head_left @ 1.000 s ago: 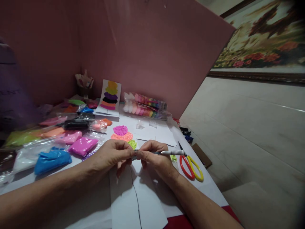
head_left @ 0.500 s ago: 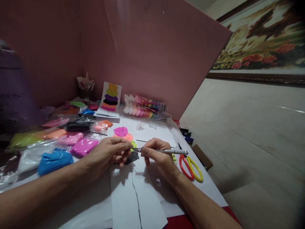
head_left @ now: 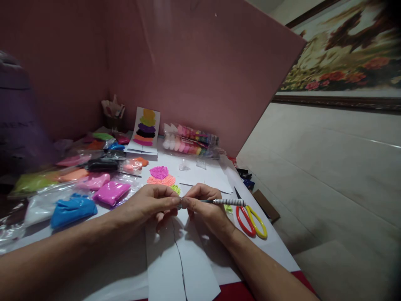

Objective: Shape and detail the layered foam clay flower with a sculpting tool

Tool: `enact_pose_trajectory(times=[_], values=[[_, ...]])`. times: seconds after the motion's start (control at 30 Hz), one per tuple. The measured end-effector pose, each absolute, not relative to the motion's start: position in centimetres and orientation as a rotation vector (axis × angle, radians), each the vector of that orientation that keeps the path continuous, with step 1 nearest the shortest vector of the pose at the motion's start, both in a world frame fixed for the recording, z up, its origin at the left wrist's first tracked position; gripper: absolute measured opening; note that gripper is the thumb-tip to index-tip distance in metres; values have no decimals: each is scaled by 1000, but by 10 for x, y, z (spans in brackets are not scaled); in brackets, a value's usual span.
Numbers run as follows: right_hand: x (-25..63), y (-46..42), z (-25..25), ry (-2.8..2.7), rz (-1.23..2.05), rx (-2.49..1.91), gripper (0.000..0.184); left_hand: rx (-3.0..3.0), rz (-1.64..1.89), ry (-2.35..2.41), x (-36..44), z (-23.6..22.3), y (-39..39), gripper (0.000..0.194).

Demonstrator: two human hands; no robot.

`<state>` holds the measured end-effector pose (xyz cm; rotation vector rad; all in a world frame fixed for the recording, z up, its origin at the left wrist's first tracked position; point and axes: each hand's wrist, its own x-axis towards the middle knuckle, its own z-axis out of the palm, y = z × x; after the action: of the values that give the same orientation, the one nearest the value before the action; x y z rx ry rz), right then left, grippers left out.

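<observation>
My right hand (head_left: 205, 205) pinches a thin metal tool with a white patterned grip (head_left: 228, 202), its handle pointing right. My left hand (head_left: 150, 205) is closed in a pinch at the tool's tip, where the fingertips of both hands meet; what it pinches is too small to make out. Both hands hover over white paper sheets (head_left: 180, 259) on the table. Just behind the fingers lies a clay picture in layers of magenta, orange and yellow-green (head_left: 161, 177).
Bags of coloured clay, blue (head_left: 72, 208), pink (head_left: 111, 191) and others, lie at the left. Red and yellow scissors (head_left: 250, 219) rest at the right. At the back a striped sample card (head_left: 144, 129) and a pack of clay sticks (head_left: 189, 142) stand before a pink partition.
Half a second ago the hands were slightly apart with a dark clay bit showing below the tool. Now the fingertips meet again at the tool's tip and the dark bit is hidden.
</observation>
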<state>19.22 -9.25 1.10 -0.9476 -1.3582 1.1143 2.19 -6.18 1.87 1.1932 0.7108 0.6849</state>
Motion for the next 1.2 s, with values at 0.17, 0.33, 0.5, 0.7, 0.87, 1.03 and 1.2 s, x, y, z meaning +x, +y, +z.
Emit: enact_pose_trajectory(times=[0.17, 0.33, 0.5, 0.7, 0.87, 1.03, 1.2], values=[[192, -92, 4, -1396, 1172, -940, 17, 1362, 654, 870, 21, 20, -63, 28], [191, -90, 4, -1357, 1201, -863, 9, 1350, 632, 878, 21, 25, -67, 27], [198, -84, 6, -1313, 1154, -879, 6, 1302, 690, 901, 21, 23, -62, 22], [209, -80, 13, -1238, 1032, -851, 6, 1134, 867, 819, 13, 20, -49, 27], [204, -83, 14, -1266, 1058, -844, 10, 1139, 787, 738, 15, 19, -54, 26], [199, -86, 11, -1306, 1097, -876, 14, 1119, 751, 686, 17, 19, -59, 16], [193, -92, 9, -1359, 1137, -928, 18, 1296, 625, 697, 18, 19, -61, 25]])
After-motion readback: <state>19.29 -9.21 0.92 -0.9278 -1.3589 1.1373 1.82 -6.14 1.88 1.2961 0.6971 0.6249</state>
